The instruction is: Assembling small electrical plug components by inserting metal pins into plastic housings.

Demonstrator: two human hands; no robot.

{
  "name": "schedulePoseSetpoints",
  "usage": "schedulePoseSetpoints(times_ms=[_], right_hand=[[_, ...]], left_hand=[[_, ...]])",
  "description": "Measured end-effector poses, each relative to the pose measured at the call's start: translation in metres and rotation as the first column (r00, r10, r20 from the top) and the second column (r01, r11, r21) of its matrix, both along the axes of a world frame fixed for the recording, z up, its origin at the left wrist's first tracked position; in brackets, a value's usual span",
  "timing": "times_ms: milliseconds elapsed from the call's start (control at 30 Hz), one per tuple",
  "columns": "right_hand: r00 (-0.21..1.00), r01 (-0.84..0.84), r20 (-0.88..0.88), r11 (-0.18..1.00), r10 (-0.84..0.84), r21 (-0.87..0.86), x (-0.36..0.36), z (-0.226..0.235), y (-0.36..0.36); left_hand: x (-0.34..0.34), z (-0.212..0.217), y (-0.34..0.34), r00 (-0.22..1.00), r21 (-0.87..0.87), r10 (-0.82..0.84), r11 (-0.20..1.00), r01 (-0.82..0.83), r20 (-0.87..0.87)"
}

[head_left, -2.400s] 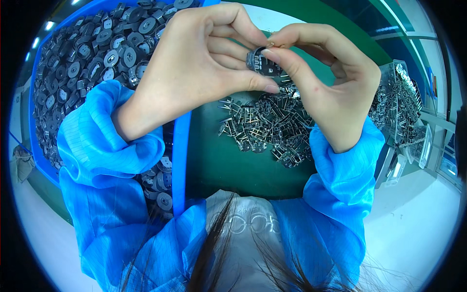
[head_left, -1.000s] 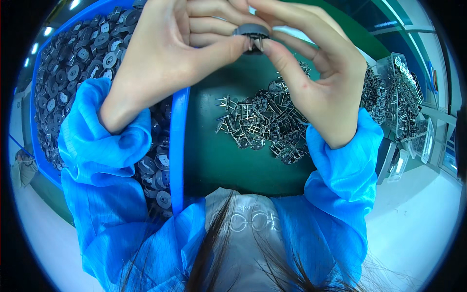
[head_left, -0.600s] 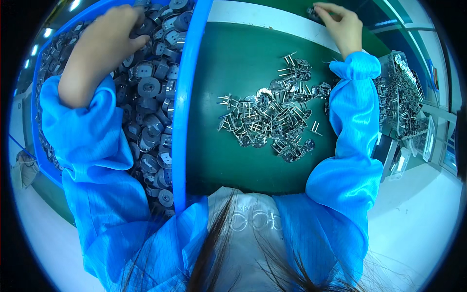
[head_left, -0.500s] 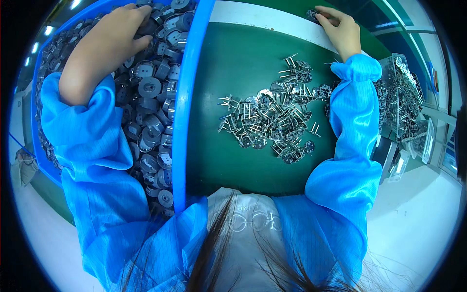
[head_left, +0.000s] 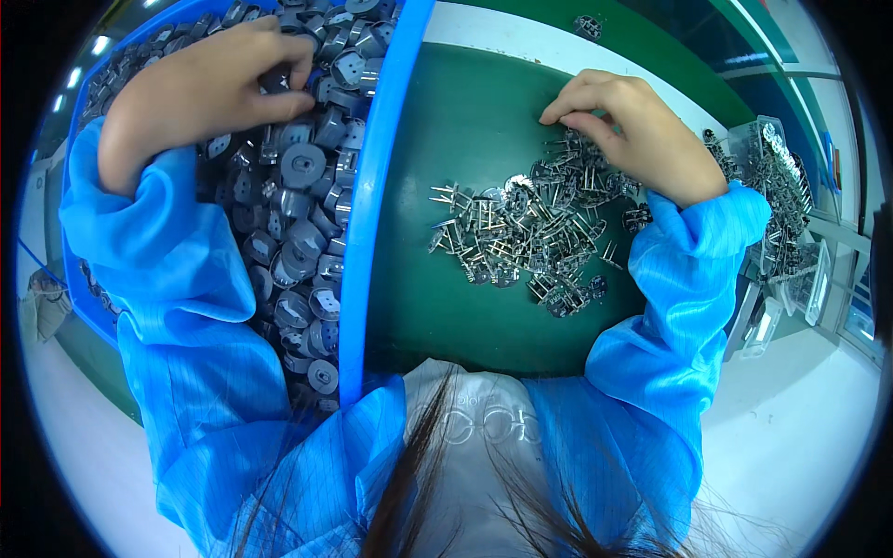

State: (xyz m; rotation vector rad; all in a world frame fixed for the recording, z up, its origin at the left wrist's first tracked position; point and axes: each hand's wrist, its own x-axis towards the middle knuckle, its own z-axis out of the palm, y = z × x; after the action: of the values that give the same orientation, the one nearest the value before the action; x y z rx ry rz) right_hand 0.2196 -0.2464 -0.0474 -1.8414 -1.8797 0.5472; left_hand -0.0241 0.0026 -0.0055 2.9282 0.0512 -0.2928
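Note:
My left hand [head_left: 219,88] reaches into a blue bin [head_left: 367,195] of grey round plastic housings [head_left: 302,165]. Its thumb and index finger are curled in until the tips nearly meet among the parts; what lies between them, if anything, I cannot make out. Over the far edge of a pile of small round circuit boards with metal pins [head_left: 521,223] is my right hand [head_left: 623,116]. Its fingers are bent and slightly apart, nothing visible in them. One single circuit board [head_left: 588,27] lies by itself beyond the white strip.
A green work surface [head_left: 446,325] carries the pile, bordered at the far side by a white strip [head_left: 502,37]. The bin's raised blue wall divides housings from boards. A clear plastic container [head_left: 777,186] heaped with similar boards stands at the right, beyond my sleeve.
My right hand has let go of a circuit board beyond the white strip and come back over the pile. My left hand has shifted slightly right, its thumb and index finger drawing together.

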Motion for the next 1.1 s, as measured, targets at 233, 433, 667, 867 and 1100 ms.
schedulePoseSetpoints(times_ms=[233, 433, 667, 867, 1100], right_hand=[[0.992, 0.046, -0.111, 0.996, -0.054, -0.081, 0.006, -0.002, -0.001], [0.984, -0.001, -0.176, 0.985, -0.029, -0.170, 0.005, 0.003, -0.003], [0.982, 0.001, -0.179, 0.964, -0.051, -0.265, -0.002, 0.006, -0.001], [0.989, 0.031, -0.120, 0.924, -0.083, -0.381, -0.005, 0.010, -0.002], [0.962, 0.061, -0.255, 0.988, -0.097, -0.142, -0.012, 0.039, -0.009]], left_hand=[[0.017, 0.023, -0.004, 0.970, -0.480, -0.171, 0.875, 0.069, -0.172], [0.019, 0.029, -0.034, 0.973, -0.692, 0.225, 0.695, -0.196, -0.050], [0.026, 0.017, -0.033, 0.950, -0.718, 0.302, 0.643, -0.267, -0.083], [0.040, 0.014, -0.062, 0.990, -0.710, 0.144, 0.696, -0.106, -0.007], [0.044, 0.006, -0.072, 0.967, -0.565, 0.128, 0.825, 0.021, 0.222]])
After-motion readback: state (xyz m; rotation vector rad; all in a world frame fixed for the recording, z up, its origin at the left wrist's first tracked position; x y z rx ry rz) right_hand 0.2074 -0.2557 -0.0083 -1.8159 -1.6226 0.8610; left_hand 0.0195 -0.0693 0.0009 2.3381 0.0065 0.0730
